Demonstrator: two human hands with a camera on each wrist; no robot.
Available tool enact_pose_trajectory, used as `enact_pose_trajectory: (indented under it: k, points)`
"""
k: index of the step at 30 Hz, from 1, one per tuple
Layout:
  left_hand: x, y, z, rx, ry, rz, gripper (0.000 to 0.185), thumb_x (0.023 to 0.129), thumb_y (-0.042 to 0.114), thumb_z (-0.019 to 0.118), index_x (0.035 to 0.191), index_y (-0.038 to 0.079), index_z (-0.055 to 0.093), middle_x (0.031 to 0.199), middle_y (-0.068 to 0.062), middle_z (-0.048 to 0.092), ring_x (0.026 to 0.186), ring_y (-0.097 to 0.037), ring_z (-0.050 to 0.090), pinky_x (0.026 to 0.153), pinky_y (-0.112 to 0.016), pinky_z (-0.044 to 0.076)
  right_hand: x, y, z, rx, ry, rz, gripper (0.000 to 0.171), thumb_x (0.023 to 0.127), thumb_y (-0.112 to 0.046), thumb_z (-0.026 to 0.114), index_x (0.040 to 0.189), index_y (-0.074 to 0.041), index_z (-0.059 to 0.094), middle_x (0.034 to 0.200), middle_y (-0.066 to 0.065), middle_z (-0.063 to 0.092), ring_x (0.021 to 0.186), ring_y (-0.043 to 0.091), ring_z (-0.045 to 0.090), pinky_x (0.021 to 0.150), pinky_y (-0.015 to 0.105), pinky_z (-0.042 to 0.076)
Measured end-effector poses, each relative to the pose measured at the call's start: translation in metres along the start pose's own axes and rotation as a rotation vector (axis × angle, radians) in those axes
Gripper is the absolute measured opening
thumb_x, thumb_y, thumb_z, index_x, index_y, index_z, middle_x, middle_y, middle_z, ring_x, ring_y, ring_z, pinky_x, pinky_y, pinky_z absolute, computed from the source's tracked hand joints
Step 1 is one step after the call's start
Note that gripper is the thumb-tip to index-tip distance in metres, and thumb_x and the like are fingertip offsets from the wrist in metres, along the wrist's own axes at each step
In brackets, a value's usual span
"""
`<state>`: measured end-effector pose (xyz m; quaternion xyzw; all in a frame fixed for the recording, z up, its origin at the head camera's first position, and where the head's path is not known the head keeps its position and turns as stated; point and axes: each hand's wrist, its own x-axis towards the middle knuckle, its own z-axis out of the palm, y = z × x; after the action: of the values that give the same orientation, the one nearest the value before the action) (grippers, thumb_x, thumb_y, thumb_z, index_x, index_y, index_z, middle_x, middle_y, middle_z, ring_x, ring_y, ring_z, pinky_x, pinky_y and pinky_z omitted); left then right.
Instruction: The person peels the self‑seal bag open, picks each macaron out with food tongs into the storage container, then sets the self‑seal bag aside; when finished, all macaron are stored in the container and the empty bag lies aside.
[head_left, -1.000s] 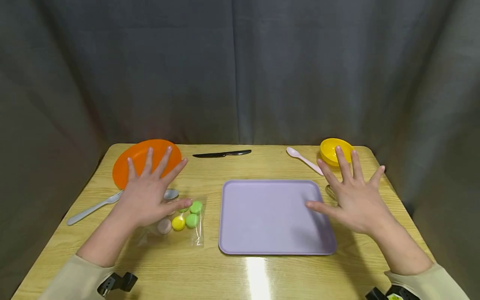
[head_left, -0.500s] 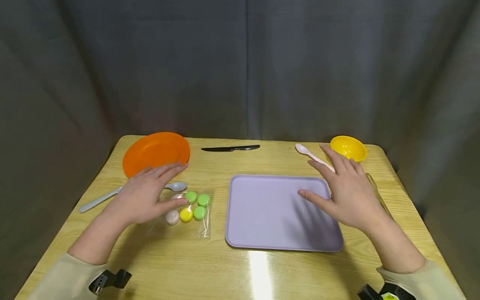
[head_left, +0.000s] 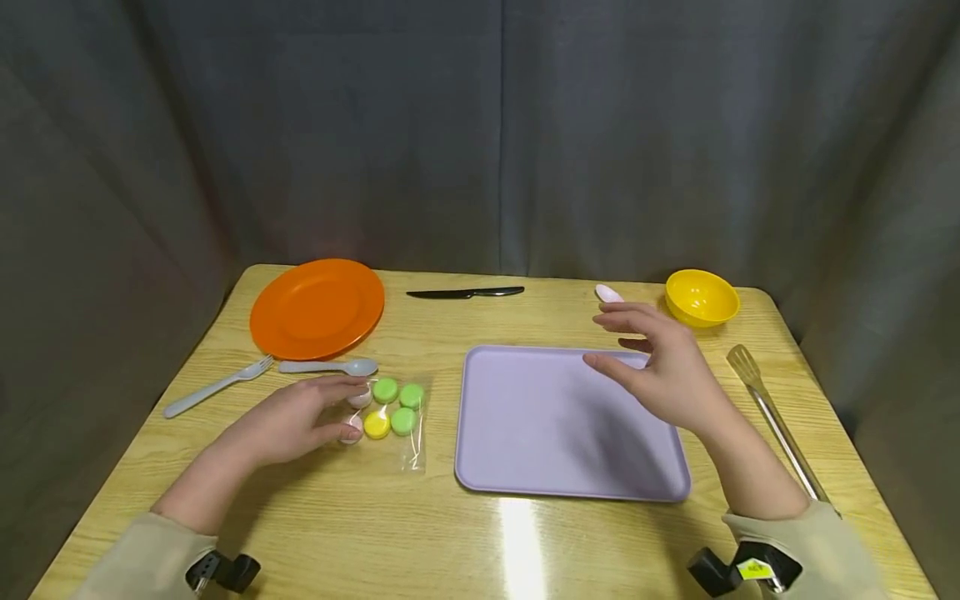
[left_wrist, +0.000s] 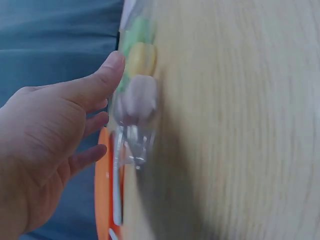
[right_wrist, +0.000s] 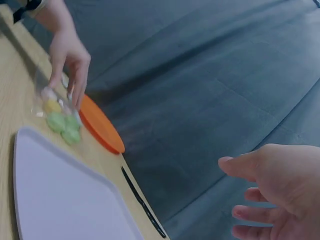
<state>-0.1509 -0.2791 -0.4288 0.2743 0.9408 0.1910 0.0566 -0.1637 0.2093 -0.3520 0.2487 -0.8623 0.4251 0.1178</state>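
Wood-grain table (head_left: 480,542) spreads under both my arms, with a grey curtain (head_left: 480,133) hanging behind it. On it, straight ahead, lies the lilac tray (head_left: 525,433), flat and bare. At the far left sits the orange plate (head_left: 317,307), and at the far right corner the small yellow bowl (head_left: 701,297). Metal tongs (head_left: 772,421) lie along the right edge, beside the tray. A black knife (head_left: 465,292) rests at the back between plate and bowl. A grey fork (head_left: 217,386) and a grey spoon (head_left: 330,367) lie just in front of the plate, and the tip of a pink spoon (head_left: 608,293) peeks out beyond my right fingers.

My right hand (head_left: 663,367) hovers above the tray's far right corner, fingers loosely spread and gripping nothing. My left hand (head_left: 288,421) rests low on the table, its fingers relaxed, fingertips and thumb touching the left end of the clear bag of macarons (head_left: 382,412), not closed around it. That bag lies flat on the table just left of the tray, in front of the spoon, holding green, yellow and pale pink rounds.
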Motion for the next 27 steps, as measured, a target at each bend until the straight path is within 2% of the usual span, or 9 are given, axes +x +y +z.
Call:
enact_pose_trajectory:
  k: [8, 12, 15, 20, 27]
  points:
    - [0.001, -0.009, 0.010, -0.051, -0.005, 0.003, 0.052, 0.093, 0.030, 0.084, 0.138, 0.008, 0.070, 0.152, -0.007, 0.057, 0.141, -0.032, 0.052, 0.112, -0.053, 0.044, 0.009, 0.000, 0.021, 0.189, -0.103, 0.174, 0.045, 0.090, -0.009, 0.087, 0.131, -0.004, 0.070, 0.134, 0.008, 0.068, 0.113, 0.029, 0.071, 0.097, 0.043, 0.057]
    - [0.000, -0.011, 0.014, -0.053, 0.015, 0.027, 0.055, 0.093, 0.028, 0.084, 0.140, 0.006, 0.069, 0.154, -0.009, 0.056, 0.141, -0.033, 0.052, 0.112, -0.054, 0.044, 0.013, -0.004, 0.037, 0.247, -0.151, 0.211, 0.046, 0.089, -0.009, 0.087, 0.132, -0.006, 0.070, 0.129, 0.008, 0.071, 0.113, 0.027, 0.072, 0.096, 0.043, 0.058]
    - [-0.002, -0.012, 0.016, -0.045, 0.026, 0.045, 0.056, 0.094, 0.027, 0.083, 0.142, 0.004, 0.066, 0.155, -0.010, 0.054, 0.141, -0.035, 0.052, 0.112, -0.054, 0.044, 0.015, -0.008, 0.054, 0.279, -0.186, 0.199, 0.045, 0.090, -0.010, 0.087, 0.131, -0.005, 0.071, 0.127, 0.009, 0.072, 0.113, 0.026, 0.072, 0.097, 0.044, 0.057]
    - [-0.004, -0.010, 0.016, -0.068, 0.018, 0.037, 0.056, 0.095, 0.022, 0.081, 0.144, 0.002, 0.063, 0.155, -0.011, 0.053, 0.142, -0.034, 0.049, 0.112, -0.054, 0.042, 0.020, -0.016, 0.085, 0.321, -0.259, 0.146, 0.042, 0.089, -0.008, 0.087, 0.128, -0.003, 0.072, 0.128, 0.008, 0.071, 0.115, 0.029, 0.071, 0.100, 0.048, 0.055]
    - [0.000, -0.013, 0.020, -0.143, 0.005, 0.021, 0.056, 0.094, 0.017, 0.082, 0.144, 0.001, 0.061, 0.154, -0.011, 0.051, 0.143, -0.026, 0.048, 0.113, -0.048, 0.042, 0.023, -0.025, 0.123, 0.362, -0.346, 0.051, 0.041, 0.088, -0.003, 0.087, 0.126, -0.001, 0.073, 0.126, 0.009, 0.071, 0.117, 0.035, 0.069, 0.100, 0.042, 0.056]
